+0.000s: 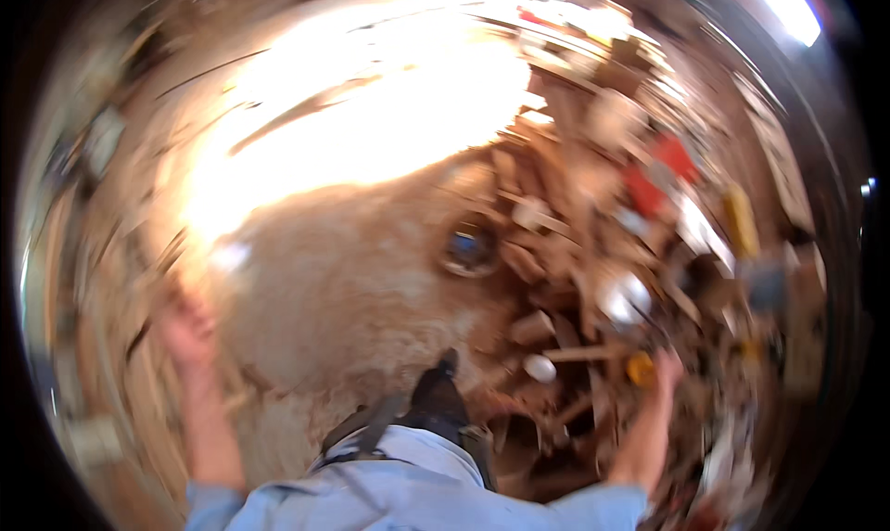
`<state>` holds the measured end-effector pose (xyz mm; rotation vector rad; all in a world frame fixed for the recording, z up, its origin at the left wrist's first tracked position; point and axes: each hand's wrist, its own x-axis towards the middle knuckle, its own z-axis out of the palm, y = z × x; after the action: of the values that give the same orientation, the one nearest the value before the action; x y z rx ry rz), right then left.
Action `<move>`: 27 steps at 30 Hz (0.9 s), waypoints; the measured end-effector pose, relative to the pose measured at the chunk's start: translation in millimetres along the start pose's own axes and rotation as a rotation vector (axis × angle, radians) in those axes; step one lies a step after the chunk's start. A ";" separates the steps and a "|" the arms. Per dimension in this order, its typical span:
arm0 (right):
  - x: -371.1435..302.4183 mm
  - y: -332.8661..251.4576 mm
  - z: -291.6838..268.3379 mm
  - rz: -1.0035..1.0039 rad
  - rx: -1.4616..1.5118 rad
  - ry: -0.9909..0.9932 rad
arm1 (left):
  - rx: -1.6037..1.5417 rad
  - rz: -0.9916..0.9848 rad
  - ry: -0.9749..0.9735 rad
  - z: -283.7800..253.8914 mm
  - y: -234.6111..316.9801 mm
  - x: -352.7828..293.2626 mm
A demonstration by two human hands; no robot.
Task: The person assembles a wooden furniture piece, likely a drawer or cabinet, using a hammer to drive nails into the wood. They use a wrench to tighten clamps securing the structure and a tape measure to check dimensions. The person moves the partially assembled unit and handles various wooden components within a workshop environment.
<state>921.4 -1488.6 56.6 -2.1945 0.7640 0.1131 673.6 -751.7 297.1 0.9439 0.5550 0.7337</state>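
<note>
My left hand (185,327) hangs out to the left above the dusty floor, its fingers smeared by motion. Whether it holds anything does not show. On the right, my right hand (666,366) looks closed around a thin dark rod-like thing (652,321) that points up and to the left; its kind is too blurred to name. Close to that hand are a round yellow thing (640,370) and a shiny pale round thing (623,299). A narrow wooden strip (584,354) lies to the left of it, with a small white round object (540,369) at its end.
Scrap wood pieces (533,329) lie heaped along the right side. A round dark container (468,243) with something blue inside stands on the floor (324,290) ahead. Red objects (660,174) and a yellow object (740,220) sit farther right. Bright sunlight washes out the far floor.
</note>
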 end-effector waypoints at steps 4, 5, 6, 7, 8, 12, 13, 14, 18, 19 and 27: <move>-26.9 82.0 -79.7 -0.049 -0.315 0.242 | 0.280 0.232 -0.010 45.6 -37.8 -9.8; -56.2 47.8 -68.7 0.106 -0.328 0.433 | 0.273 0.261 -0.072 25.3 -30.6 -11.8; -77.9 27.6 -66.1 0.124 -0.298 0.551 | 0.263 0.288 -0.014 7.8 -22.5 -18.7; -93.7 9.8 -68.1 0.100 -0.231 0.621 | 0.236 0.362 -0.067 -1.8 -22.7 -27.3; -115.3 -6.2 -57.7 0.078 -0.145 0.648 | 0.226 0.357 -0.112 -15.7 -11.6 -35.4; -221.7 -68.4 25.9 -0.432 0.240 0.324 | 0.199 0.306 -0.134 -69.2 23.6 -72.9; -252.2 -81.2 50.1 -0.418 0.491 -0.078 | 0.242 0.355 -0.099 -85.1 31.7 -81.6; -303.5 -110.9 73.2 -0.296 0.687 -0.443 | 0.277 0.392 -0.066 -100.4 33.1 -88.5; -496.8 -193.5 160.0 -0.253 0.415 -0.921 | 0.307 0.422 -0.064 -152.6 39.8 -95.9; -539.6 -205.2 175.9 -0.319 0.309 -1.098 | 0.303 0.436 -0.069 -168.7 45.8 -101.3; -724.6 -220.4 233.1 -0.029 0.023 -1.890 | 0.401 0.564 0.170 -276.1 77.6 -150.3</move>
<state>492.0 -858.5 272.3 -1.1464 -0.3772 1.7524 358.8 -694.1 247.7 1.4480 0.6017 1.2453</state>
